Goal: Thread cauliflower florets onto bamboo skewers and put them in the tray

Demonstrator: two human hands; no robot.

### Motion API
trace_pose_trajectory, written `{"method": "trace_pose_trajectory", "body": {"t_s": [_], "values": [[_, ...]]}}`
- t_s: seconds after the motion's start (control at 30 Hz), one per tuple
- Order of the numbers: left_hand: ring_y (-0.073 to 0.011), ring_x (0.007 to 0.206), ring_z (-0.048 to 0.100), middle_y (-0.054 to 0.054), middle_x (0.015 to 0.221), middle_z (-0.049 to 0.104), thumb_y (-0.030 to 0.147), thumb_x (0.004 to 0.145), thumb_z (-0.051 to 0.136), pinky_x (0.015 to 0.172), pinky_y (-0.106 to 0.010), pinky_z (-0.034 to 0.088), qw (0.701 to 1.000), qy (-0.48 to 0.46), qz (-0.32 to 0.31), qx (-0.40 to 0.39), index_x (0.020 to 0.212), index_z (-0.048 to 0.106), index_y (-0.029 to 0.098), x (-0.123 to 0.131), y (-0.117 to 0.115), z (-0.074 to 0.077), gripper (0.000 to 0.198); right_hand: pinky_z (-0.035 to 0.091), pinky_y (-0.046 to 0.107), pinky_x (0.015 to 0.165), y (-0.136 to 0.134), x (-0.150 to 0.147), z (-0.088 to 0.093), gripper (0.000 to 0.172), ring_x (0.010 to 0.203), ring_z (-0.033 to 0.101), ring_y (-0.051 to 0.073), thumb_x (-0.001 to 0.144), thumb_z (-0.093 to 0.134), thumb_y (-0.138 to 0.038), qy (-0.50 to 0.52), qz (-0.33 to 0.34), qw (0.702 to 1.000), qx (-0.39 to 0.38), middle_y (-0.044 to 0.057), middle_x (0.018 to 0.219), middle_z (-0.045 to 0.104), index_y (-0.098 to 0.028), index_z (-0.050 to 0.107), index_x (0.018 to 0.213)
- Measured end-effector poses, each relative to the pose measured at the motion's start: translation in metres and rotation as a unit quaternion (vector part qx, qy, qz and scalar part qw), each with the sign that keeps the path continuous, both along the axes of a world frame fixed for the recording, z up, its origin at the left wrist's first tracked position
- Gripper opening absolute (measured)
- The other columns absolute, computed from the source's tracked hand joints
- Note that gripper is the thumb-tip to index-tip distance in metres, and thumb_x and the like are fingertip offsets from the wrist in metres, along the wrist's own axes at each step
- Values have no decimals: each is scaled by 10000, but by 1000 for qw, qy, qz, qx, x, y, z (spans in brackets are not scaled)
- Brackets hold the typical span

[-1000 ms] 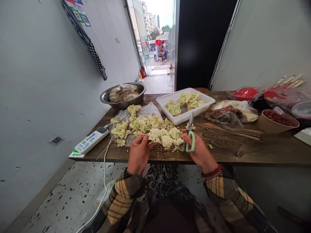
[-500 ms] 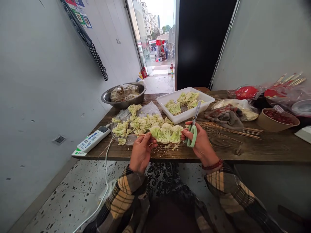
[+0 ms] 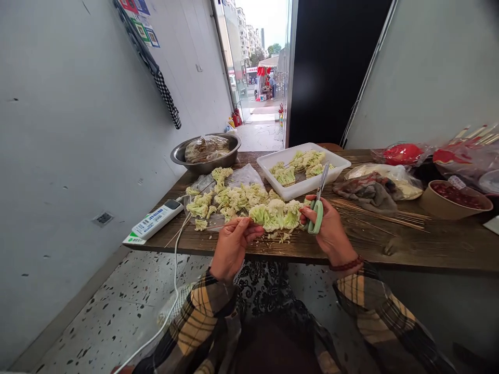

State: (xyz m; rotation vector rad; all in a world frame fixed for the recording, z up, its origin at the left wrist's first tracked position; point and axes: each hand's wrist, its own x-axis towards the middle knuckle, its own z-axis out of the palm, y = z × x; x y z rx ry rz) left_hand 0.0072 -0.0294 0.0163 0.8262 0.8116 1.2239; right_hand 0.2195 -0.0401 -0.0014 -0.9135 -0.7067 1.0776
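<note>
My left hand is closed on a thin wooden skewer, whose end sticks out to the left past my fingers. Several pale green cauliflower florets sit in a row between my two hands, in line with that skewer. In my right hand is a pair of scissors with green handles, its blades pointing up and away from me. The fingertips of that hand meet the rightmost floret. Behind the row lies a heap of loose cauliflower on the table.
A white tray holding cauliflower stands beyond my hands, with a metal bowl to its left. Loose skewers, a crumpled cloth and a paper tub lie rightward. A white device trails a cable near the left edge.
The view has shifted slightly. My left hand has slid leftward relative to the florets, and more of the skewer now shows left of it. The right hand still holds the scissors.
</note>
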Motion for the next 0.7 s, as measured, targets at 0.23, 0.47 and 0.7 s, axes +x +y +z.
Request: {"method": "trace_pose_trajectory", "body": {"t_s": [0.23,0.47,0.7], "values": [[-172,682,701,-18,705,687,318,701,745,687,-290,560,1000,-5,-4,9,771,612,140,-5,0,-4,232,484,240,494,-3,-2,1,440,548,554,97,618,796,-309,-32,1,999,4,-61,697,576,-216,565,980],[-170,722,706,-4,699,680,288,708,745,678,-252,551,999,-25,2,23,768,616,139,-7,-1,-6,206,489,229,503,-2,-4,-3,483,564,573,100,588,818,-332,-41,-9,999,-13,-57,702,598,-215,574,989],[-188,763,709,2,733,682,278,704,752,716,-282,556,998,-50,18,33,765,616,144,-10,1,-8,201,481,230,520,-17,0,-6,484,600,598,117,710,719,-432,-145,-65,987,-34,-6,773,668,-232,571,1125]]}}
